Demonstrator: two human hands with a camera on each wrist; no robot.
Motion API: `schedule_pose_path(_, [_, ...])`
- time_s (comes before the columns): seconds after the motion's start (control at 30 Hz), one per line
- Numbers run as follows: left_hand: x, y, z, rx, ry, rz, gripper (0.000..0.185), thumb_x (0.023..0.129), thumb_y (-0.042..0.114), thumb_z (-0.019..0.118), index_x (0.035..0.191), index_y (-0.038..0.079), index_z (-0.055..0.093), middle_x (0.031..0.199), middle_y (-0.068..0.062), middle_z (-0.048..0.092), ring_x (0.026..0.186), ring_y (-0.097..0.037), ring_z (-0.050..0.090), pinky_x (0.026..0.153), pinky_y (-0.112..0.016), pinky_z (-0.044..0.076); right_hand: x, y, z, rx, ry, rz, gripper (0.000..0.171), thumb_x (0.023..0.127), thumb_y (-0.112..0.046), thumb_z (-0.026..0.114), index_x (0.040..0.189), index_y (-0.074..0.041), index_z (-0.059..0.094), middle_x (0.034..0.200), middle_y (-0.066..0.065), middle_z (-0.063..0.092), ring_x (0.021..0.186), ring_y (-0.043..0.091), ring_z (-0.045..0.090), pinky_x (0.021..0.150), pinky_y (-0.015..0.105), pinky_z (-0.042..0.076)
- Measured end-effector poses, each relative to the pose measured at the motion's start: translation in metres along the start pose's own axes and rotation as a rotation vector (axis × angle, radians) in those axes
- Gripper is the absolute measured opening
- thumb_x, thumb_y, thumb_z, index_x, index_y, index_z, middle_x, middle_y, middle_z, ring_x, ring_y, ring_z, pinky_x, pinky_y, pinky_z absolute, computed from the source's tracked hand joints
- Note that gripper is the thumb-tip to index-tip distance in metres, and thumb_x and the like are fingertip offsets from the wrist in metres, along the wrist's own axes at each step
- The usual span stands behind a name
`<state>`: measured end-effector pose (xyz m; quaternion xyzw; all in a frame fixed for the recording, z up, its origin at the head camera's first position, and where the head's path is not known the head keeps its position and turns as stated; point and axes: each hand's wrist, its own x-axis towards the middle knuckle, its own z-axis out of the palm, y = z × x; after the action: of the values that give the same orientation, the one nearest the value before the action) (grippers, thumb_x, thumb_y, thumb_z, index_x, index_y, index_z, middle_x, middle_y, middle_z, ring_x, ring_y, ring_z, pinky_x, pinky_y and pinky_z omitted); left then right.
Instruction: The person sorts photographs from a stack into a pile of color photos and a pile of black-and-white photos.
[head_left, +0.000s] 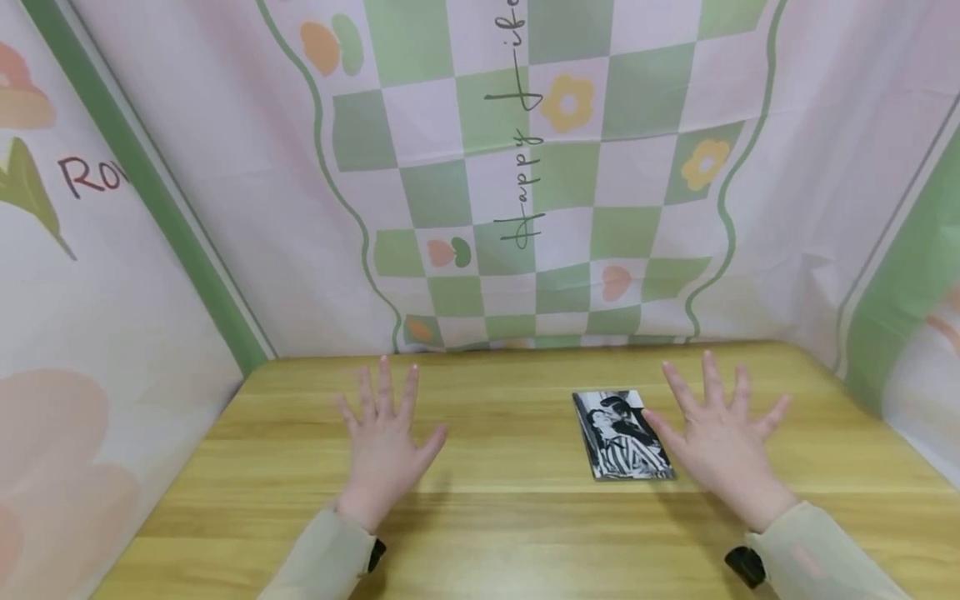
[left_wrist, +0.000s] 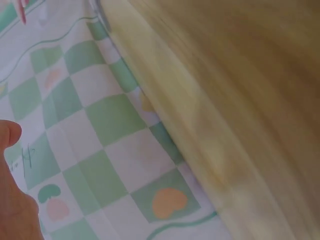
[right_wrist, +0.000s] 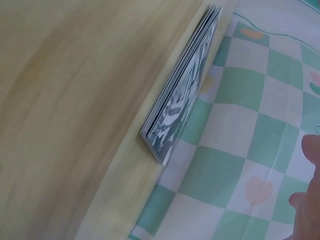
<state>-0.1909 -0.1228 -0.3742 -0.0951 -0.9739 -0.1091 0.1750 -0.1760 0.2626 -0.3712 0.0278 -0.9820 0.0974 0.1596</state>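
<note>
A stack of black-and-white photo cards [head_left: 627,437] lies on the wooden table [head_left: 510,533], right of its middle. Its top card pictures two people close together, and the right wrist view shows several layers along the edge of the stack [right_wrist: 182,85]. My right hand [head_left: 723,442] is held above the table just right of the stack, fingers spread, the thumb overlapping the stack's right edge in the head view. My left hand [head_left: 386,458] hovers over the table's left half with its fingers spread and nothing in it. Only part of each hand enters its own wrist view.
A fabric backdrop [head_left: 495,192] with green and white checks hangs behind the table's far edge. More printed fabric [head_left: 112,333] stands at the left side, and another panel [head_left: 915,333] at the right. Dark bands [head_left: 744,567] show at both wrists, below light sleeves.
</note>
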Motion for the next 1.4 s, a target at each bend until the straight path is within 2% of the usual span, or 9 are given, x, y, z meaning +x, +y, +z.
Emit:
schedule_pose_path(0.2, [0.014, 0.032, 0.006, -0.031, 0.018, 0.027, 0.083, 0.090, 0.061, 0.046, 0.153, 0.020, 0.012, 0.157, -0.016, -0.014, 0.142, -0.041, -0.017, 0.107, -0.074, -0.003, 0.002, -0.004, 0.000, 0.014, 0.002, -0.007, 0.071, 0.096, -0.057, 0.035, 0.153, -0.024, 0.008, 0.154, 0.025, -0.011, 0.132, 0.060, -0.016, 0.091, 0.067, -0.034])
schedule_pose_path(0.43, [0.022, 0.067, 0.011, -0.061, -0.033, 0.057, 0.081, 0.091, 0.064, 0.040, 0.153, 0.023, 0.008, 0.157, -0.012, -0.016, 0.142, -0.037, -0.018, 0.108, -0.071, -0.007, 0.004, -0.007, -0.002, 0.013, 0.000, -0.008, 0.072, 0.096, -0.059, 0.034, 0.153, -0.024, 0.008, 0.155, 0.022, -0.014, 0.133, 0.060, -0.015, 0.091, 0.068, -0.033])
schedule_pose_path(0.63, [0.026, 0.089, 0.019, -0.086, -0.032, 0.091, 0.080, 0.091, 0.061, 0.043, 0.153, 0.024, 0.009, 0.158, -0.013, -0.011, 0.143, -0.038, -0.013, 0.109, -0.070, -0.007, 0.005, -0.006, -0.001, 0.019, 0.002, -0.002, 0.072, 0.096, -0.059, 0.034, 0.153, -0.024, 0.008, 0.155, 0.022, -0.014, 0.132, 0.061, -0.013, 0.092, 0.070, -0.032])
schedule_pose_path(0.73, [0.028, 0.100, 0.024, -0.085, -0.049, 0.102, 0.080, 0.091, 0.064, 0.040, 0.153, 0.025, 0.008, 0.158, -0.012, -0.011, 0.144, -0.038, -0.012, 0.110, -0.069, -0.006, 0.007, -0.005, -0.002, 0.081, 0.003, -0.002, 0.072, 0.096, -0.057, 0.035, 0.153, -0.022, 0.008, 0.155, 0.025, -0.010, 0.132, 0.062, -0.009, 0.093, 0.076, -0.025])
schedule_pose_path(0.83, [0.031, 0.109, 0.027, -0.148, -0.086, 0.112, 0.080, 0.091, 0.064, 0.038, 0.153, 0.025, 0.006, 0.157, -0.010, -0.015, 0.143, -0.037, -0.015, 0.110, -0.067, -0.008, 0.011, -0.004, -0.003, 0.182, 0.008, -0.003, 0.071, 0.098, -0.052, 0.038, 0.153, -0.016, 0.012, 0.153, 0.031, -0.001, 0.131, 0.063, 0.001, 0.096, 0.082, -0.009])
schedule_pose_path(0.93, [0.033, 0.115, 0.028, -0.279, -0.151, 0.123, 0.079, 0.093, 0.061, 0.038, 0.153, 0.023, 0.002, 0.156, -0.009, -0.018, 0.142, -0.036, -0.017, 0.112, -0.063, -0.008, 0.016, 0.000, -0.005, 0.302, -0.007, 0.001, 0.067, 0.099, -0.043, 0.041, 0.150, -0.005, 0.019, 0.148, 0.036, 0.013, 0.127, 0.062, 0.017, 0.097, 0.080, 0.013])
schedule_pose_path(1.1, [0.037, 0.123, 0.033, -0.611, -0.298, 0.115, 0.075, 0.097, 0.045, 0.043, 0.153, 0.018, 0.001, 0.158, -0.010, -0.011, 0.144, -0.036, -0.009, 0.116, -0.058, 0.001, 0.023, 0.010, -0.007, 0.567, -0.157, 0.076, 0.064, 0.103, -0.037, 0.033, 0.144, 0.010, 0.022, 0.140, 0.040, 0.028, 0.119, 0.056, 0.039, 0.094, 0.067, 0.039])
schedule_pose_path(1.2, [0.041, 0.125, 0.040, -0.834, -0.396, 0.076, 0.069, 0.099, 0.036, 0.042, 0.153, 0.015, 0.005, 0.159, -0.008, -0.001, 0.146, -0.032, 0.000, 0.118, -0.054, 0.006, 0.024, 0.015, -0.004, 0.711, -0.247, 0.138, 0.064, 0.104, -0.037, 0.026, 0.143, 0.013, 0.020, 0.140, 0.039, 0.030, 0.120, 0.053, 0.041, 0.096, 0.060, 0.044])
schedule_pose_path(1.4, [0.048, 0.129, 0.058, -1.323, -0.549, -0.103, 0.057, 0.098, 0.022, 0.040, 0.149, 0.005, 0.024, 0.153, -0.016, 0.028, 0.139, -0.036, 0.029, 0.116, -0.051, 0.023, 0.026, 0.030, 0.007, 0.912, -0.400, 0.209, 0.065, 0.105, -0.036, 0.023, 0.141, 0.018, 0.016, 0.141, 0.039, 0.028, 0.126, 0.048, 0.040, 0.101, 0.047, 0.047])
